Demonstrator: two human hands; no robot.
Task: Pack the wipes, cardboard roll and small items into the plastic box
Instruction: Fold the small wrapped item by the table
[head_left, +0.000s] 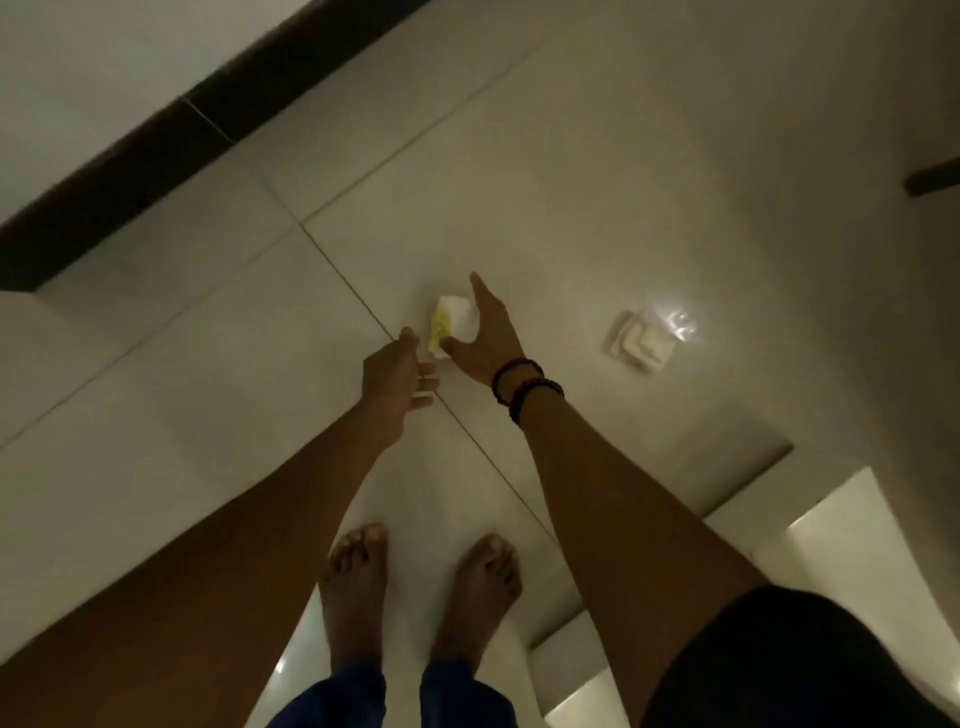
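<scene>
Pale tiled floor (675, 156), dim room, dark baseboard (171, 150) at upper left. The wipes pack (451, 323) lies at frame centre. Right hand (485, 332) spread open over it; left hand (397, 382) open beside it. A small clear packet (649, 338) lies to the right.

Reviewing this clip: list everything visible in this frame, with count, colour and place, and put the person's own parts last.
Wipes pack: one, white with a yellow patch, on the floor between the two hands.
Small packet: one, pale with a shiny clear wrap, on the floor to the right of the wipes; contents too blurred to tell.
Tiled floor: pale glossy tiles with thin grout lines.
Dark skirting strip: one, running diagonally at upper left.
Pale stepped ledge: one, lower right.
Dark object: one, at the right edge, cut off.
Left hand: open, just short of the wipes.
Right hand: open, spread over the wipes; dark beaded bracelets at the wrist.
Bare feet: two, bottom centre.
</scene>
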